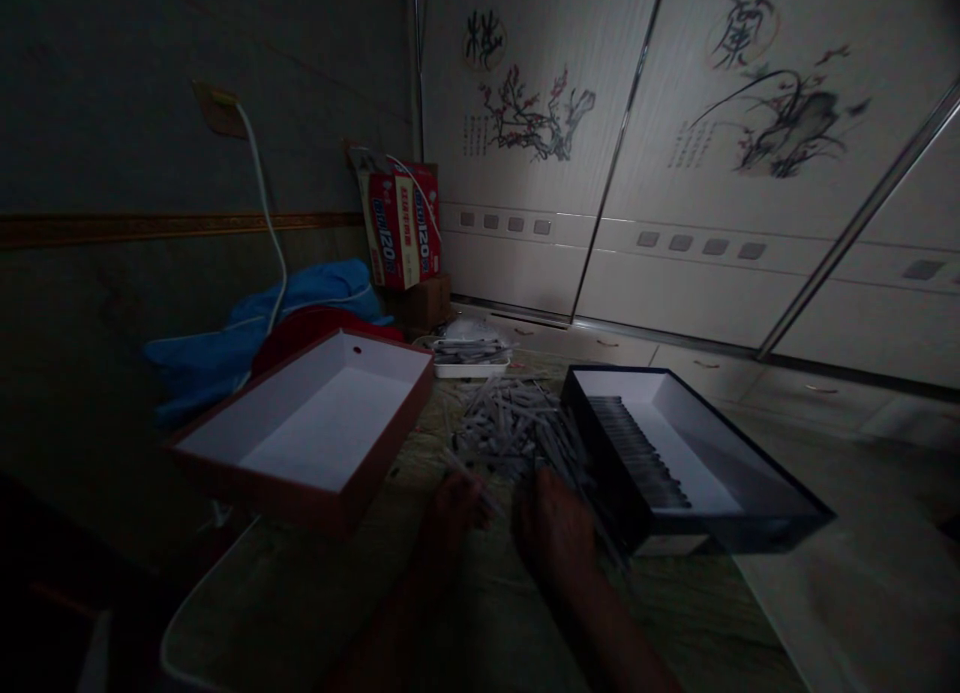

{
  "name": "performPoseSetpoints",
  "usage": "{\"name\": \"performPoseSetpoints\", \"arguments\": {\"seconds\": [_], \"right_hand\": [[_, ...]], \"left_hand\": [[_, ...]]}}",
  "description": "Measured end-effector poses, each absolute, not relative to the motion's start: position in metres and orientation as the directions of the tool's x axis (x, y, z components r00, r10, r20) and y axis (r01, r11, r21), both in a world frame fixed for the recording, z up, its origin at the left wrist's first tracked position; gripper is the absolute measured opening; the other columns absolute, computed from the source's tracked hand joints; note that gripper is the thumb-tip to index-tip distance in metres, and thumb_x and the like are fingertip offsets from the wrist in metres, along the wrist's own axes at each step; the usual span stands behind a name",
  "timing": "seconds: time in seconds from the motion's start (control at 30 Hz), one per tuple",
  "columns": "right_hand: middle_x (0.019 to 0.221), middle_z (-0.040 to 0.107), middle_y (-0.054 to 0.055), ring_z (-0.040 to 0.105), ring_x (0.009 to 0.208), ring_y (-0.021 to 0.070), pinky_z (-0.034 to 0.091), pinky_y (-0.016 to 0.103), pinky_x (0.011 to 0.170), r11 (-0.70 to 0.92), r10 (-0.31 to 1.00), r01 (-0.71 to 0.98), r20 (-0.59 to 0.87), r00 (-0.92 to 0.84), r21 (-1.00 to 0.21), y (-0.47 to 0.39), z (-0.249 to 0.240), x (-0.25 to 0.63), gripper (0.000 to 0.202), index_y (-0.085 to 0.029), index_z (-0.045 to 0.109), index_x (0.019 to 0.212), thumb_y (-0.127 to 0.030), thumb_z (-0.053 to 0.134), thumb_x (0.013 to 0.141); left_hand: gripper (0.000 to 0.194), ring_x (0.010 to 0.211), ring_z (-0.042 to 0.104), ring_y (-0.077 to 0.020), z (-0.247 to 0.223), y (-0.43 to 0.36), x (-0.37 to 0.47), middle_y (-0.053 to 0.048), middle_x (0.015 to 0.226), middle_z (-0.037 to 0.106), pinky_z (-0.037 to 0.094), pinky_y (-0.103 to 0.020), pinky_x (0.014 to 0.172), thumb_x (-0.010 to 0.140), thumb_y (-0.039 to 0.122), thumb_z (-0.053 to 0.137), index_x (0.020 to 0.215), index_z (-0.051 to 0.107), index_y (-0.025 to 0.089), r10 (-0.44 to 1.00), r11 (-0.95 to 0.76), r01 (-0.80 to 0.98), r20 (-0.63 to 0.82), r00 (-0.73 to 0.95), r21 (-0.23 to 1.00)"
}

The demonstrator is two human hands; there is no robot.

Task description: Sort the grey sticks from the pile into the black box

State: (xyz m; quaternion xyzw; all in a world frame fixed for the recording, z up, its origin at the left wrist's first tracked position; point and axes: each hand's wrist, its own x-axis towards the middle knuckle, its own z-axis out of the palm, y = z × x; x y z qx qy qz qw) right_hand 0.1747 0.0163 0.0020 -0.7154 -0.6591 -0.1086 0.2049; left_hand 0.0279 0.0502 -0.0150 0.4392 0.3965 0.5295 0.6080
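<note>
On the table in front of me, my left hand [456, 501] is closed on a thin, pale, see-through pen barrel [480, 485], which slants across the fingers. My right hand [556, 523] is curled at the near edge of the pile, its back towards me; what its fingers hold is hidden in the dark. A heap of similar pale barrels [506, 423] lies just beyond both hands. To the right stands a navy box [739, 528] with a white inside. Along its left side lies a neat row of dark-ended pens [641, 453].
A red box [300, 493] with a bare white inside stands at the left. Behind the heap is a white tray [472, 370] of more barrels. Blue cloth [315, 288], a printed carton [405, 228] and a hanging white cable [262, 193] are by the wall. Light is dim.
</note>
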Motion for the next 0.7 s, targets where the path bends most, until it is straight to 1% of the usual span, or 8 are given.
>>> {"name": "performPoseSetpoints", "arguments": {"seconds": [0.1, 0.17, 0.2, 0.27, 0.33, 0.4, 0.53, 0.7], "right_hand": [[0.070, 0.062, 0.008, 0.060, 0.060, 0.0197, 0.034, 0.026, 0.049, -0.067, 0.897, 0.984, 0.422, 0.133, -0.166, 0.019, -0.003, 0.177, 0.009, -0.017, 0.053, 0.082, -0.015, 0.044, 0.080], [0.070, 0.062, 0.008, 0.059, 0.060, 0.0201, 0.035, 0.027, 0.050, -0.083, 0.891, 0.977, 0.425, 0.161, -0.196, 0.015, -0.002, 0.181, 0.011, -0.018, 0.053, 0.079, -0.015, 0.043, 0.080], [0.071, 0.061, 0.008, 0.059, 0.062, 0.0204, 0.037, 0.028, 0.052, -0.079, 0.884, 0.969, 0.433, 0.176, -0.232, 0.011, -0.001, 0.184, 0.011, -0.019, 0.053, 0.078, -0.016, 0.043, 0.080], [0.074, 0.060, 0.007, 0.057, 0.066, 0.0201, 0.040, 0.029, 0.057, -0.031, 0.854, 0.933, 0.475, 0.210, -0.357, 0.000, 0.001, 0.190, 0.011, -0.019, 0.054, 0.078, -0.019, 0.043, 0.081], [0.077, 0.058, 0.005, 0.056, 0.070, 0.0186, 0.041, 0.029, 0.062, 0.076, 0.807, 0.864, 0.540, 0.240, -0.498, -0.013, 0.003, 0.194, 0.012, -0.020, 0.055, 0.082, -0.022, 0.043, 0.084], [0.076, 0.056, 0.004, 0.054, 0.070, 0.0167, 0.042, 0.027, 0.063, 0.195, 0.755, 0.795, 0.605, 0.251, -0.574, -0.025, 0.002, 0.194, 0.013, -0.020, 0.054, 0.085, -0.024, 0.042, 0.086], [0.075, 0.054, 0.003, 0.054, 0.069, 0.0148, 0.042, 0.025, 0.061, 0.345, 0.693, 0.766, 0.698, 0.182, -0.542, -0.040, -0.006, 0.189, 0.010, -0.020, 0.053, 0.086, -0.018, 0.043, 0.085], [0.074, 0.055, 0.003, 0.054, 0.069, 0.0156, 0.042, 0.027, 0.061, 0.375, 0.708, 0.773, 0.697, 0.118, -0.512, -0.039, -0.013, 0.183, 0.009, -0.020, 0.053, 0.086, -0.016, 0.045, 0.084]], "left_hand": [[0.020, 0.048, 0.054, -0.0103, -0.014, 0.050, 0.027, 0.002, 0.055, 0.060, 0.042, -0.021, 0.048, 0.070, 0.035, 0.063, 0.069, 0.057, 0.015, 0.993, 0.063, -0.329, -0.026, 0.115, 0.942], [0.021, 0.049, 0.055, -0.0101, -0.015, 0.051, 0.027, 0.002, 0.056, 0.060, 0.042, -0.021, 0.049, 0.069, 0.034, 0.065, 0.067, 0.058, 0.015, 0.992, 0.085, -0.395, -0.043, 0.115, 0.915], [0.021, 0.051, 0.056, -0.0104, -0.015, 0.051, 0.027, 0.002, 0.057, 0.060, 0.043, -0.021, 0.050, 0.068, 0.033, 0.067, 0.067, 0.058, 0.015, 0.992, 0.099, -0.433, -0.055, 0.112, 0.896], [0.021, 0.055, 0.058, -0.0110, -0.016, 0.051, 0.026, 0.002, 0.060, 0.061, 0.045, -0.022, 0.054, 0.066, 0.033, 0.069, 0.067, 0.059, 0.015, 0.992, 0.120, -0.501, -0.080, 0.101, 0.857], [0.021, 0.058, 0.059, -0.0113, -0.017, 0.052, 0.026, 0.002, 0.063, 0.062, 0.047, -0.023, 0.057, 0.065, 0.033, 0.069, 0.070, 0.060, 0.015, 0.991, 0.132, -0.548, -0.099, 0.089, 0.826], [0.020, 0.060, 0.061, -0.0118, -0.018, 0.054, 0.024, 0.001, 0.066, 0.064, 0.049, -0.024, 0.059, 0.064, 0.032, 0.070, 0.072, 0.062, 0.015, 0.989, 0.145, -0.594, -0.119, 0.082, 0.792], [0.016, 0.062, 0.063, -0.0134, -0.020, 0.057, 0.022, 0.000, 0.067, 0.067, 0.050, -0.025, 0.059, 0.064, 0.026, 0.071, 0.073, 0.063, 0.015, 0.982, 0.183, -0.656, -0.171, 0.083, 0.732], [0.014, 0.062, 0.063, -0.0115, -0.019, 0.058, 0.020, 0.002, 0.067, 0.068, 0.051, -0.023, 0.059, 0.063, 0.022, 0.071, 0.073, 0.063, 0.016, 0.975, 0.197, -0.691, -0.214, 0.062, 0.696]]}}
